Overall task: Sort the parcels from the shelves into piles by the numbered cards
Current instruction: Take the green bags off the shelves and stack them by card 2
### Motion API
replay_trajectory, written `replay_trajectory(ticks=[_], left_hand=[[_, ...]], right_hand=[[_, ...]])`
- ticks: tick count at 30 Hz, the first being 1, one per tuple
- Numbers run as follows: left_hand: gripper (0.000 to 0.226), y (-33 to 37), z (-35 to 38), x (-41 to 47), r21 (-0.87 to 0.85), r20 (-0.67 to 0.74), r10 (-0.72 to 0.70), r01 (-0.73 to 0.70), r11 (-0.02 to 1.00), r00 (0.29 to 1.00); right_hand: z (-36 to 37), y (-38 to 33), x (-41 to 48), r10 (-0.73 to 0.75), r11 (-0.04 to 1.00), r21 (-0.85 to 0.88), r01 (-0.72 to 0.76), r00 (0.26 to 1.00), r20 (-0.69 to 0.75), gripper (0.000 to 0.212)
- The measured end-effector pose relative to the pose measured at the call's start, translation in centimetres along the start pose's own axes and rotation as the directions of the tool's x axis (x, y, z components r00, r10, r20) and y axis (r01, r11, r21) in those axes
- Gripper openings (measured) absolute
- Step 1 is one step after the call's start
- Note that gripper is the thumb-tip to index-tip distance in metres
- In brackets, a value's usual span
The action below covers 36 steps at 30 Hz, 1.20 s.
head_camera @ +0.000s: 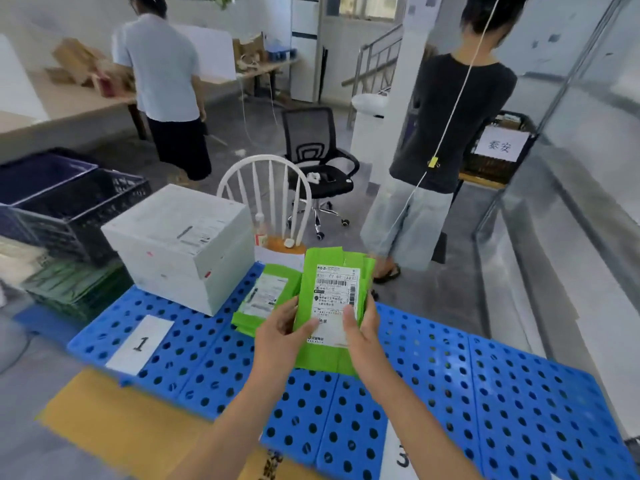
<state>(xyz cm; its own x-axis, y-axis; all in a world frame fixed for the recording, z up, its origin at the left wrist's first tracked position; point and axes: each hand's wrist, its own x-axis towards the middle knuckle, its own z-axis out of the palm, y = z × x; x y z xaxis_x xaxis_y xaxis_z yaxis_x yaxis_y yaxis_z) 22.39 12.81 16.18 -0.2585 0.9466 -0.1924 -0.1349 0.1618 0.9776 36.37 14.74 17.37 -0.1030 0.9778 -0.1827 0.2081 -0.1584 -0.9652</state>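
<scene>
left grip (pixel 280 332) and right grip (pixel 360 336) clamp the green parcel (pixel 332 289) between them.

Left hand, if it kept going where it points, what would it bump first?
The left hand grips the green plastic parcel with a white label, so that parcel comes first. Behind it, maybe the white wooden chair; depth is unclear.

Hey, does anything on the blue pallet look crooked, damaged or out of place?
Nothing looks spilled or torn. The loose parcel lies skewed on the pallet beside the boxes, with no numbered card visible by it. Left hand and right hand grip the held parcel.
</scene>
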Motion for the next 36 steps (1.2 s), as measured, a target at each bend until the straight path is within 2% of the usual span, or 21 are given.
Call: replay_trajectory(ticks=[3, 6, 7, 9, 10, 16, 19, 25, 31, 36], left_hand=[[0.05, 0.0, -2.4, 3.7, -0.037, 0.011, -0.013, 0.014, 0.999, 1.0], [0.036, -0.2, -3.8, 6.9, -0.063, 0.036, -0.017, 0.019, 0.998, 0.999], [0.033, -0.3, -4.2, 7.8, -0.051, 0.048, -0.021, 0.024, 0.998, 0.999], [0.029, -0.4, -5.1, 9.5, -0.009, 0.084, -0.024, 0.025, 1.0, 0.996], [0.028, -0.5, -5.5, 10.3, 0.016, 0.095, -0.024, 0.023, 1.0, 0.995], [0.026, -3.5, -7.8, 13.4, 0.135, 0.107, -0.045, 0.031, 0.99, 0.993], [0.044, -5.4, -9.1, 14.9, 0.14, 0.055, -0.114, 0.106, 0.984, 0.992], [0.038, -6.4, -10.5, 17.4, 0.192, 0.015, -0.128, 0.123, 0.974, 0.992], [0.041, -7.5, -10.4, 19.1, 0.267, 0.024, -0.129, 0.118, 0.957, 0.991], [0.044, -8.1, -10.3, 19.8, 0.475, 0.004, -0.042, 0.035, 0.879, 0.999]], right_hand=[[2.8, -0.5, 3.5, 0.022, 0.995, 0.097, -0.019, 0.999, -0.039, 0.059], [4.1, 0.9, 7.2, 0.169, 0.947, 0.294, -0.129, 0.979, -0.114, 0.075], [4.3, 1.6, 8.2, 0.211, 0.925, 0.346, -0.157, 0.97, -0.121, 0.071], [4.9, 2.3, 9.7, 0.275, 0.891, 0.408, -0.199, 0.952, -0.137, 0.041], [5.2, 2.2, 10.3, 0.301, 0.885, 0.41, -0.219, 0.943, -0.145, 0.035], [6.7, 2.6, 12.3, 0.364, 0.921, 0.262, -0.287, 0.873, -0.324, 0.034], [6.3, 4.2, 13.2, 0.402, 0.913, 0.221, -0.342, 0.843, -0.357, 0.039], [5.7, 5.1, 14.4, 0.443, 0.894, 0.134, -0.428, 0.793, -0.419, 0.041], [6.3, 5.4, 15.1, 0.348, 0.914, -0.03, -0.405, 0.82, -0.455, 0.047], [6.6, 6.3, 15.1, 0.34, 0.894, -0.136, -0.426, 0.845, -0.412, 0.059]])
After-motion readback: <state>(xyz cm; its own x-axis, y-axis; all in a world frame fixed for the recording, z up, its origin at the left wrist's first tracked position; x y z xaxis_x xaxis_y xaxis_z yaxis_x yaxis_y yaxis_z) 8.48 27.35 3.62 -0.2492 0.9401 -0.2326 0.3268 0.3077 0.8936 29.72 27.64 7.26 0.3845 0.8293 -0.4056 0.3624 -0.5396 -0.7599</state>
